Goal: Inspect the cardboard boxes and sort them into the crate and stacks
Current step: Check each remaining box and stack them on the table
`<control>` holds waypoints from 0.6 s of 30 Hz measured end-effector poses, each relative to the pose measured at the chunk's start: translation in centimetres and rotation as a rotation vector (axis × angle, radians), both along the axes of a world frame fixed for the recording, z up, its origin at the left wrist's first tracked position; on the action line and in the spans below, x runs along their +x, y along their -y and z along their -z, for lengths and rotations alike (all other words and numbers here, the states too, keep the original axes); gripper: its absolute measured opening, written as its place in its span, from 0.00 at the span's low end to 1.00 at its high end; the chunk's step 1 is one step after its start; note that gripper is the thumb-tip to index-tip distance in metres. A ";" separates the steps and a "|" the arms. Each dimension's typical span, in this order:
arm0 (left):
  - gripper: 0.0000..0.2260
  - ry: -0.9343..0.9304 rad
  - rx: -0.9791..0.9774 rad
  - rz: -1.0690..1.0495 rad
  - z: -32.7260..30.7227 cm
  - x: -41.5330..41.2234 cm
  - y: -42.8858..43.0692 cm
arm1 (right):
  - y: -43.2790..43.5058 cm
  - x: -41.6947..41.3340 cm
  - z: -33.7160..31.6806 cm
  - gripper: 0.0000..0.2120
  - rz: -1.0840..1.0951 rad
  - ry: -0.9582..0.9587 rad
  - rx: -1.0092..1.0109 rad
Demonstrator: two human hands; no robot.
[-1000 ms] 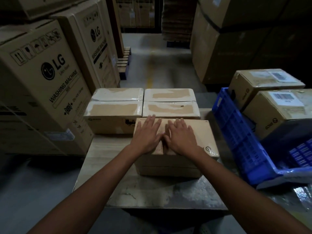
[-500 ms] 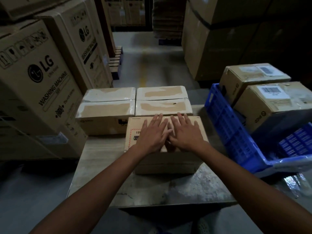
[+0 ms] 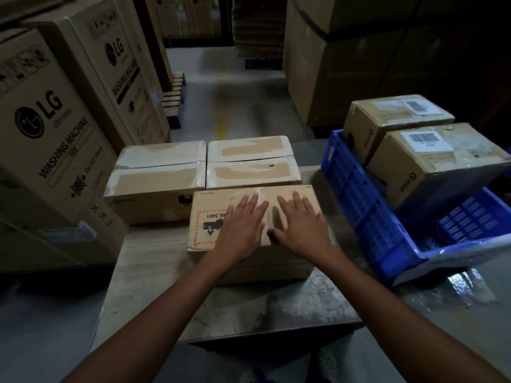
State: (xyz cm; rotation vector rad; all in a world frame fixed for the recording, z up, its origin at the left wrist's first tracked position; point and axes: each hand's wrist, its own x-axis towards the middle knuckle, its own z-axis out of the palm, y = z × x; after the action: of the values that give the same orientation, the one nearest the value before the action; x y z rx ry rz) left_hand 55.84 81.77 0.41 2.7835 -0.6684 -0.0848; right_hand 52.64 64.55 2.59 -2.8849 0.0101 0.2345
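Observation:
A brown cardboard box (image 3: pixel 210 217) with a red-bordered label lies on the grey table (image 3: pixel 154 286) in front of me. My left hand (image 3: pixel 243 225) and my right hand (image 3: pixel 298 225) both rest flat on its top, fingers straight and spread, side by side. Behind it sit two taped boxes, one on the left (image 3: pixel 154 183) and one on the right (image 3: pixel 251 164). At the right stands a blue crate (image 3: pixel 359 194) holding two brown boxes with barcode labels, a near one (image 3: pixel 437 167) and a far one (image 3: pixel 387 117).
Tall washing machine cartons (image 3: pixel 55 139) stand close along the table's left side. Large cartons (image 3: pixel 345 64) are stacked at the back right. An aisle of grey floor (image 3: pixel 229 100) runs away behind the table. Crumpled clear plastic (image 3: pixel 456 286) lies under the crate's near edge.
My hands have slid a little apart across the box top, the left one uncovering less of the red-bordered label area than before. The camera moved closer.

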 end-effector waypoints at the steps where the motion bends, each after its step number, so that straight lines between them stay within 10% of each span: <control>1: 0.23 -0.013 0.006 -0.002 0.2 -0.2 -0.1 | 0.0 -0.6 0.3 0.36 0.005 0.010 -0.019; 12: 0.23 -0.051 0.030 0.037 -0.3 -2.8 1.5 | 1.2 -4.0 1.3 0.09 0.074 0.271 0.011; 18: 0.26 -0.093 -0.003 0.003 -1.1 -1.9 2.1 | 1.5 -2.7 -0.1 0.13 0.051 0.238 0.003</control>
State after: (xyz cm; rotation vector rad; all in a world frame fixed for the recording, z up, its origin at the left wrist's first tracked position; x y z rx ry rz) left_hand 53.92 79.63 1.55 2.7570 -0.6486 -0.2120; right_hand 49.92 63.02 2.69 -2.8852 0.0397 -0.1184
